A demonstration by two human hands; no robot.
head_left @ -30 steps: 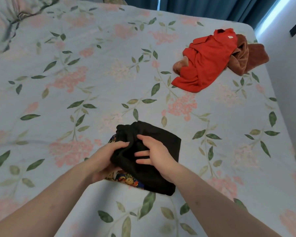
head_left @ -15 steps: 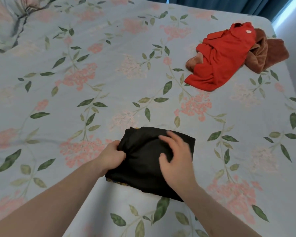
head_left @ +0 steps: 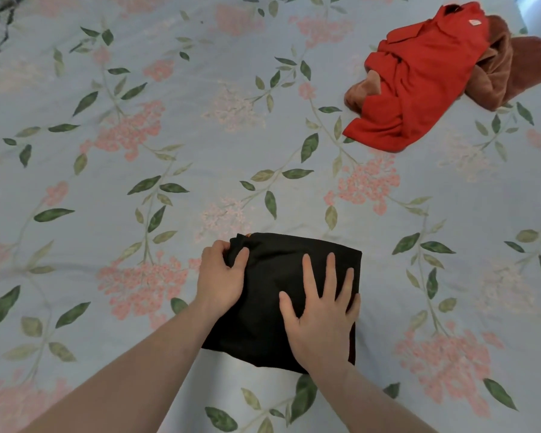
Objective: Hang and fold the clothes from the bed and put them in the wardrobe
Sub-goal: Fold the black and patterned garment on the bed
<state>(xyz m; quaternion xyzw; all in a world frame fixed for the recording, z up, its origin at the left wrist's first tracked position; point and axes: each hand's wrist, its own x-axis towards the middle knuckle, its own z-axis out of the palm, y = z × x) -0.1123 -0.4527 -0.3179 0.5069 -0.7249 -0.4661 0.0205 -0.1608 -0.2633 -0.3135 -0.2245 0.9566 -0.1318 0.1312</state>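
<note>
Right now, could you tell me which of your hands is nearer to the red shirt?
Right. The right hand lies flat on the black folded garment, on the side toward the red shirt; the left hand holds the garment's far-left corner, farther away.

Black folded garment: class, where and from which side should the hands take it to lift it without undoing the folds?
Probably slide the hands under the black garment's left and right edges, palms up. It lies flat and square on the bed, so supporting it from below should keep the layers stacked; pinching one corner would likely let it unfold.
</note>
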